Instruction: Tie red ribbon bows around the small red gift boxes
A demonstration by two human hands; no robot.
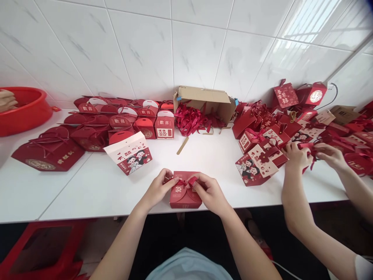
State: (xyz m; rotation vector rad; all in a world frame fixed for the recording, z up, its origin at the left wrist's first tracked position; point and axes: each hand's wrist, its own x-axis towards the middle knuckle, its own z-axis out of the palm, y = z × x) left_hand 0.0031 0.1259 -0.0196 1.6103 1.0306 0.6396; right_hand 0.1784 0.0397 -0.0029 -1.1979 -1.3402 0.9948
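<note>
A small red gift box [183,200] with pale printed characters lies flat at the table's front edge before me. Across its top runs a red ribbon [187,185], crossed or knotted in the middle. My left hand [161,188] is at the box's left side, its thumb and fingers closed on one end of the ribbon. On the right, my right hand [208,192] pinches the ribbon's other end between thumb and forefinger, just above the lid. The fingertips partly cover the ribbon ends.
Rows of red boxes [93,132] stand at the left, with an open-flapped picture box [131,155] in front. A cardboard carton [204,95] spills red ribbons [189,118]. At the right, a co-worker's hands [300,155] handle a red item beside piled boxes [271,128]. A red basin [26,116] sits far left.
</note>
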